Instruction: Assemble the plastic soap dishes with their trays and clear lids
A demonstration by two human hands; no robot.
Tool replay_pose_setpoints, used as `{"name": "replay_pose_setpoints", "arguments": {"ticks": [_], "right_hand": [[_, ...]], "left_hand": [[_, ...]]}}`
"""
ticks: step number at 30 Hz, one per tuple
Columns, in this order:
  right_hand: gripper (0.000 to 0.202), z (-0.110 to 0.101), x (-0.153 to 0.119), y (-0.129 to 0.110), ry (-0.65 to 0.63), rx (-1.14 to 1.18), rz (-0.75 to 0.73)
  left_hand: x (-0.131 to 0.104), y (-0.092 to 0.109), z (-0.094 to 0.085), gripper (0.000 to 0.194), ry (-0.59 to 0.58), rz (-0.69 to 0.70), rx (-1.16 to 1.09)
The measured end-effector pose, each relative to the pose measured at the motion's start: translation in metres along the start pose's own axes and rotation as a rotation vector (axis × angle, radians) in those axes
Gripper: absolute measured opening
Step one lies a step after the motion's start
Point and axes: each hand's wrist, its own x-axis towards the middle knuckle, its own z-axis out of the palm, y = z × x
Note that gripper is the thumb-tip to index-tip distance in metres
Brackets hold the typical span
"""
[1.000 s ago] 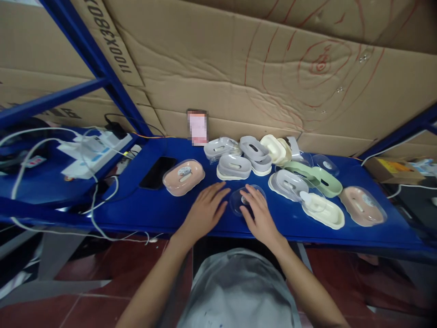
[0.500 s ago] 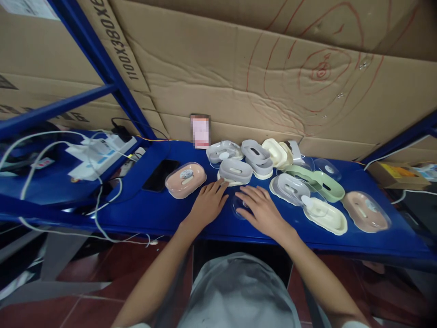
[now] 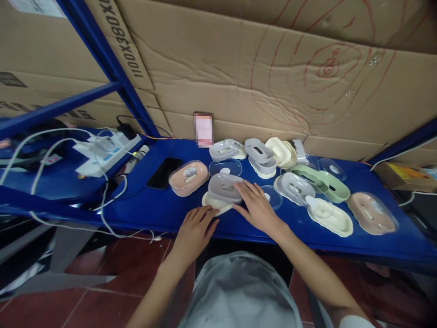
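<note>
A grey oval soap dish (image 3: 223, 187) with a slot in its floor sits tilted and offset over a cream soap tray (image 3: 209, 201) near the table's front. My right hand (image 3: 258, 206) grips the grey dish's right end, fingers over the rim and thumb at the front. At the cream tray's front edge, my left hand (image 3: 194, 231) has its fingers on the rim and its thumb below. Behind them lies a clear oval lid (image 3: 218, 169) with a white label. Another clear lid (image 3: 274, 197) rests just right of my right hand.
A pink lidded soap dish (image 3: 182, 182) and a black phone (image 3: 164, 173) lie left. Grey dishes (image 3: 259, 152), green dishes (image 3: 332, 187), a cream dish (image 3: 336, 222) and a brown lidded dish (image 3: 370, 216) spread rightward. A power strip (image 3: 99, 157) with white cables stands far left; cardboard (image 3: 205, 68) backs the table.
The grey dish and cream tray have come toward me, and the tray now sticks out at the front left. My left hand moved left and nearer; my right hand went onto the grey dish.
</note>
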Motion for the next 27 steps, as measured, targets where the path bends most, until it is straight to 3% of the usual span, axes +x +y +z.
{"name": "replay_pose_setpoints", "arguments": {"ticks": [3, 6, 10, 13, 18, 20, 23, 27], "right_hand": [[0.043, 0.003, 0.01, 0.001, -0.009, 0.042, -0.058], [0.037, -0.004, 0.005, 0.004, -0.047, 0.111, -0.162], [0.038, -0.009, -0.006, -0.002, -0.095, 0.065, -0.238], [0.035, -0.004, -0.01, -0.011, -0.112, -0.026, -0.271], [0.031, -0.004, 0.005, -0.009, -0.126, 0.011, -0.308], [0.035, -0.007, 0.026, -0.001, -0.105, 0.084, -0.248], [0.036, -0.004, 0.064, 0.014, -0.056, 0.182, -0.007], [0.012, 0.003, 0.093, 0.028, -0.05, 0.315, 0.146]], "left_hand": [[-0.004, -0.006, -0.004, 0.017, 0.033, 0.014, -0.009], [-0.008, -0.013, -0.004, 0.011, 0.079, 0.014, -0.008], [-0.011, -0.018, 0.001, 0.027, 0.195, -0.055, -0.05], [-0.011, -0.02, 0.002, 0.038, 0.146, -0.013, -0.071], [-0.01, -0.023, 0.002, 0.033, 0.121, 0.039, -0.128], [-0.009, -0.023, 0.001, 0.031, 0.133, 0.033, -0.144], [-0.009, -0.022, 0.0, 0.031, 0.125, 0.027, -0.149], [-0.011, -0.02, -0.003, 0.031, 0.12, 0.029, -0.166]]}}
